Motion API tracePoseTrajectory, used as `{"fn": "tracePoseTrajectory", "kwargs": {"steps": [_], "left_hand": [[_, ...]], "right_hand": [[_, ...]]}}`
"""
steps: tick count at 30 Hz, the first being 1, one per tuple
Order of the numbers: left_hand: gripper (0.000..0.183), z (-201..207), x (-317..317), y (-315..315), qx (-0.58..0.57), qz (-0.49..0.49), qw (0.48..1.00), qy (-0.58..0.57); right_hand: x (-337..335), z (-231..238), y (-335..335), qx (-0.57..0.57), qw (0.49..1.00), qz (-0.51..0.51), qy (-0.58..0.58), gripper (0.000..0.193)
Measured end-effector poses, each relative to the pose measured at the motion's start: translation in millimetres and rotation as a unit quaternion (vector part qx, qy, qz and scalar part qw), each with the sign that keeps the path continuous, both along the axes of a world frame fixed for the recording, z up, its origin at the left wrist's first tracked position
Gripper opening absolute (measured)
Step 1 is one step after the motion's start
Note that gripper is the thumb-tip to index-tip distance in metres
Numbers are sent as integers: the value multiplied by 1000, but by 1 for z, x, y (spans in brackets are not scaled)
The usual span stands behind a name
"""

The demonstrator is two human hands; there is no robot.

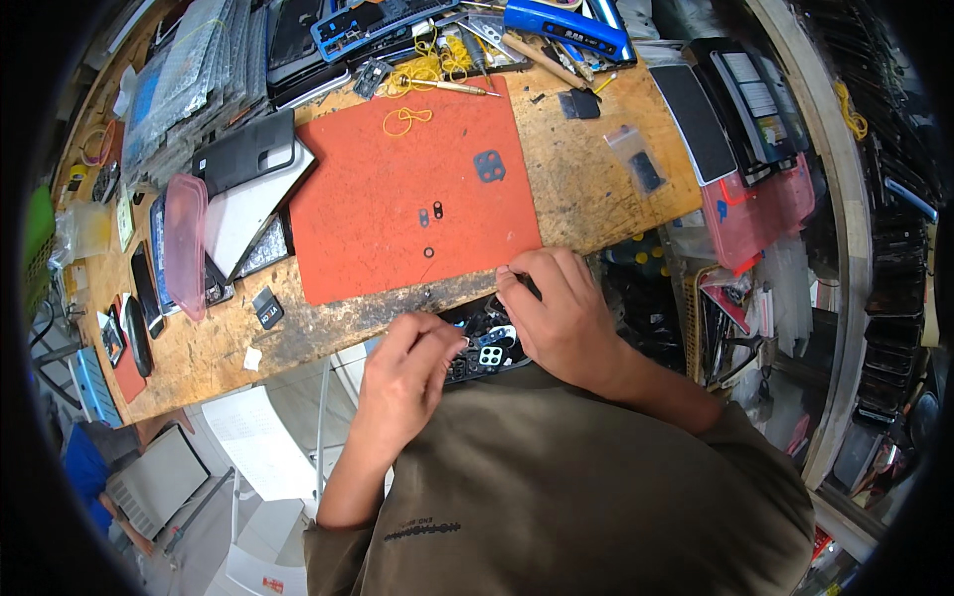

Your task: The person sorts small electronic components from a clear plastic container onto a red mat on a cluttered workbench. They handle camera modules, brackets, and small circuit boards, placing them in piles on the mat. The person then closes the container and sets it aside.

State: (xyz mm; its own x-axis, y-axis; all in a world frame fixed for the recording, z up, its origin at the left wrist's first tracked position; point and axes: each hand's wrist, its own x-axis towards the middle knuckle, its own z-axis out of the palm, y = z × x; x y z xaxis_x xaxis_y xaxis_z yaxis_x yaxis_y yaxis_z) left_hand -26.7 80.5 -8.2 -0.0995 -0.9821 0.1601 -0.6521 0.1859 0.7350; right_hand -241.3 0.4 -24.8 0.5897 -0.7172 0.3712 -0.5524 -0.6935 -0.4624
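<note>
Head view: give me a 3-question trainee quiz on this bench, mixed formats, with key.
1. True or false: the yellow rubber band lies on the red mat.
2. Which hand rests at the bench's front edge? A) left hand B) right hand
3. Fill in: the dark camera-lens frame on the mat lies toward its ___ edge, away from the person.

Key: 1 true; 2 B; 3 far.

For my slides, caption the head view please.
Both hands work on a phone beside an orange mat.
</note>
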Motion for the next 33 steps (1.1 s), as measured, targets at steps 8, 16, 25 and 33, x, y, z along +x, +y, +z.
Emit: {"fn": "tracePoseTrajectory", "kwargs": {"steps": [8,16,25,33], "left_hand": [[54,-14,19,-83,-96,-14,983,-154],[66,-16,7,-24,-65,-76,986,-130],[24,-8,11,-59,-89,60,990,-96],[10,2,19,-64,-35,0,991,-131]], "right_hand": [[0,-8,23,3,990,139,-8,20],[-5,-5,-15,34,991,64,-114,25],[36,-3,-86,-50,997,19,50,31],[28,15,-99,158,987,33,-17,16]]}}
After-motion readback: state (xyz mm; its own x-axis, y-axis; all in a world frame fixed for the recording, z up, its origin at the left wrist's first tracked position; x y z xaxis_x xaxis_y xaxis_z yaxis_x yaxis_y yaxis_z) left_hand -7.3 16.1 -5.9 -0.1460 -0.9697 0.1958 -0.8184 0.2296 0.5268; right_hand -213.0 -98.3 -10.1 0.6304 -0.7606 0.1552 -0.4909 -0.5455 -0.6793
